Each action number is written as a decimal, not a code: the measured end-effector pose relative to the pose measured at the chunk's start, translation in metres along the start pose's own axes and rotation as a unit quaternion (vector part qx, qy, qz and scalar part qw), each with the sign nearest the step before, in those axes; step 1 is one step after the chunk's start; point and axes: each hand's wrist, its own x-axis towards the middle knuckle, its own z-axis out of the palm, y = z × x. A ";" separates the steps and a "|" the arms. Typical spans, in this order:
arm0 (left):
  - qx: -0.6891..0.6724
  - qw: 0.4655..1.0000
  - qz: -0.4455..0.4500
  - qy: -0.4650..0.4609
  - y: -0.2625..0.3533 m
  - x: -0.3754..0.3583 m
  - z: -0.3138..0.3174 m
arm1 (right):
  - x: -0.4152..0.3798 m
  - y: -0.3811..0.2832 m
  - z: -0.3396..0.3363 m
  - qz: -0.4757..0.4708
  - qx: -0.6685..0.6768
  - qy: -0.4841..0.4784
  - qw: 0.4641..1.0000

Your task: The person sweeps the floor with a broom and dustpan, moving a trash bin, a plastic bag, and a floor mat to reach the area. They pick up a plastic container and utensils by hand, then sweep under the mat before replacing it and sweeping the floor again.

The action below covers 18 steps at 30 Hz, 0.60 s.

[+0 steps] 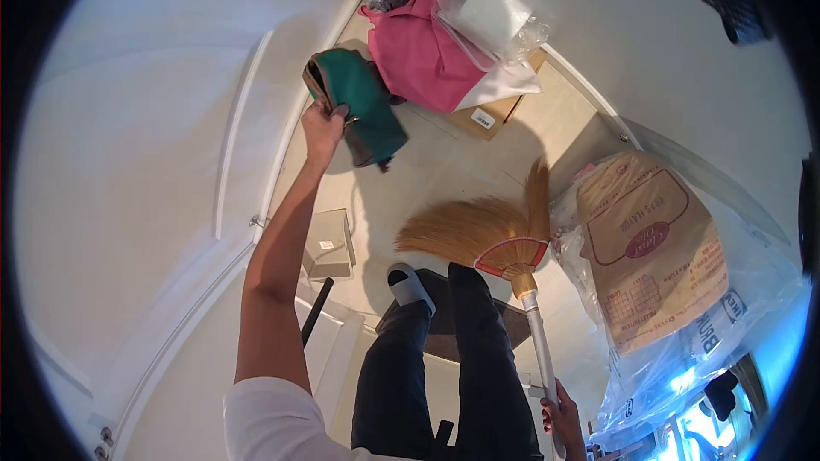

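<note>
My left hand [325, 128] is stretched forward and closed on the edge of a green bag [366, 98] with brown trim. The bag hangs tilted just left of a pink bag [418, 47]. Down at the lower right, my right hand [561, 418] is wrapped round the pale handle of a broom [500, 235]. The broom's straw head is up, fanned out in front of my legs, with red binding near its base. Part of the right hand is cut off by the lower edge of the view.
Beyond the pink bag are a clear plastic bag with a white item [494, 15] and a cardboard box [487, 119]. A brown paper sack [649, 248] in clear plastic leans at the right. A small clear bin [329, 243] stands at the left wall. A dark mat [440, 316] lies underfoot.
</note>
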 end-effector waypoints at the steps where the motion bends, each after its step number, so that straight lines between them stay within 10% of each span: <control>1: 0.002 1.000 0.001 -0.001 0.020 -0.001 0.006 | 0.000 0.001 0.000 0.000 0.002 -0.002 1.000; 18: 0.025 0.993 0.096 0.068 0.043 0.046 0.163 | -0.026 0.005 0.003 -0.026 0.023 -0.013 0.999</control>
